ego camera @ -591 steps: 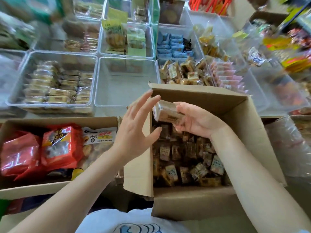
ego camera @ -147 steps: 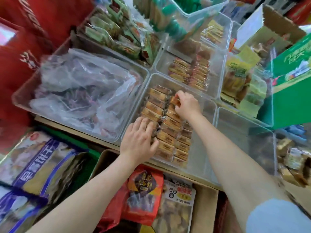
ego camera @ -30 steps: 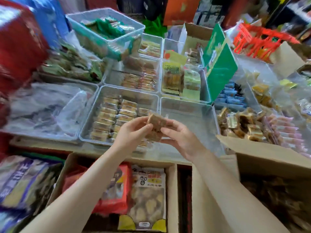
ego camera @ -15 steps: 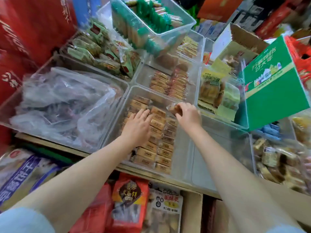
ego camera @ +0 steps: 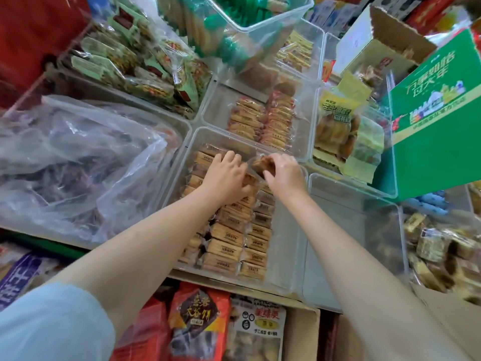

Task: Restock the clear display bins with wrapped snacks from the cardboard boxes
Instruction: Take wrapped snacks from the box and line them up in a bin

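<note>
Landmark: clear bin [ego camera: 283, 256] at centre, holding tan wrapped snacks [ego camera: 229, 246] in about 3 tidy rows; its right-hand strip is bare.

Left hand [ego camera: 225, 178]: palm down inside the bin, resting on the packed rows toward the bin's far end. Fingers reach forward over the wrappers; thumb side lies against a packet. Reads as released and pressing, not gripping.

Right hand [ego camera: 285, 174]: just right of the left hand, over the bin's far right part. Fingers and thumb pinch 1 brown wrapped snack [ego camera: 261, 164], held above the rows, close to the left hand's knuckles. Contact between this snack and the packets below: cannot tell.

Around the bin:
- Left of it: bin filled with crumpled clear plastic bags [ego camera: 78, 157].
- Right of it: 2nd clear bin [ego camera: 351, 230], floor bare where visible.
- Beyond it: bin of orange and red wrapped biscuits [ego camera: 263, 121], 2 rows side by side.
- Beyond it and right: yellow snack bags [ego camera: 338, 126], then a green carton [ego camera: 437, 121] standing tilted.
- Beyond it and left: green-labelled packets [ego camera: 135, 66] in a loose heap.
- Nearer than it, below the worktop edge: cardboard box [ego camera: 302, 329] holding a red bag [ego camera: 197, 319] and a white-labelled bag [ego camera: 257, 332].
- Far right of it: loose brown wrapped snacks [ego camera: 437, 251], partly blurred.

Pale blue sleeve [ego camera: 52, 324] on the left arm, lower left.
</note>
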Available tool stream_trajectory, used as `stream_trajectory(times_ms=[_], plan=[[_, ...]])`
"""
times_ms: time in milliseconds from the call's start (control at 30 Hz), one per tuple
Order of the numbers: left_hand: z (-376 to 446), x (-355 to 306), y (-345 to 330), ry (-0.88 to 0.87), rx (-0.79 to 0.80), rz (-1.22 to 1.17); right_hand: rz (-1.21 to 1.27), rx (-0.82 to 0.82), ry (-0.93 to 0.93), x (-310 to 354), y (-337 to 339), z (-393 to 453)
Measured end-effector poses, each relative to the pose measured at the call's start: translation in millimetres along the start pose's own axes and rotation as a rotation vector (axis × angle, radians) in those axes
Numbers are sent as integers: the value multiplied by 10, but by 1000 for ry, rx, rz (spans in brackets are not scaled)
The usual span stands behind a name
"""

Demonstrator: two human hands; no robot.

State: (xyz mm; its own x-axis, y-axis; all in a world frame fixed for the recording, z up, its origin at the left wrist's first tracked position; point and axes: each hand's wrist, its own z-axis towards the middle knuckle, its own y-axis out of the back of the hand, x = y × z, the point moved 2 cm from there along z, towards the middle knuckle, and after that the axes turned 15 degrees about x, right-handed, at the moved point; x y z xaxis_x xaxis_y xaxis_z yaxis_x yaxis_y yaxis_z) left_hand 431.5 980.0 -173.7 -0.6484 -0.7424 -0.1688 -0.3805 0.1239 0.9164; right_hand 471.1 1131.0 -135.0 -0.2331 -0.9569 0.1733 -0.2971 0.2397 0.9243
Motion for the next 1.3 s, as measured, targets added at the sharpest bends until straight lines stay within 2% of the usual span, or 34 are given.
stream_trajectory(times_ms=[200, 300, 433, 533, 600, 767, 867, 967, 1067, 1133, 1300], plan=[[-66, 35, -57, 2, -51, -78, -70, 46, -50, 182, -151, 47], [-132, 73, -140, -32, -132, -140, 73, 68, -35, 299, -291, 95], [-329, 68, -304, -48, -228, -239, 273, 7, 29, 367, -436, 85], [-482, 26, -481, -51, -50, -197, 246, -29, 38, 344, -582, -56], [-512, 12, -527, -47, 38, -126, 188, 14, 6, 331, -672, -146], [-489, -17, -482, 5, 107, -59, 16, 119, -35, 295, -582, -230], [-509, -20, -391, 20, 143, -46, 153, 171, -43, 275, -473, -359], [-608, -101, -225, -9, 153, -91, 324, 139, 18, 211, -276, -685], [-900, -424, -40, -111, 35, -170, 416, 111, 6, 31, 37, -1229], [-1173, -769, 73, -164, 8, -334, 465, 77, 3, -116, 259, -1687], [-1854, -1909, 9, -314, 203, -664, 475, -132, -35, -657, 723, -2834]])
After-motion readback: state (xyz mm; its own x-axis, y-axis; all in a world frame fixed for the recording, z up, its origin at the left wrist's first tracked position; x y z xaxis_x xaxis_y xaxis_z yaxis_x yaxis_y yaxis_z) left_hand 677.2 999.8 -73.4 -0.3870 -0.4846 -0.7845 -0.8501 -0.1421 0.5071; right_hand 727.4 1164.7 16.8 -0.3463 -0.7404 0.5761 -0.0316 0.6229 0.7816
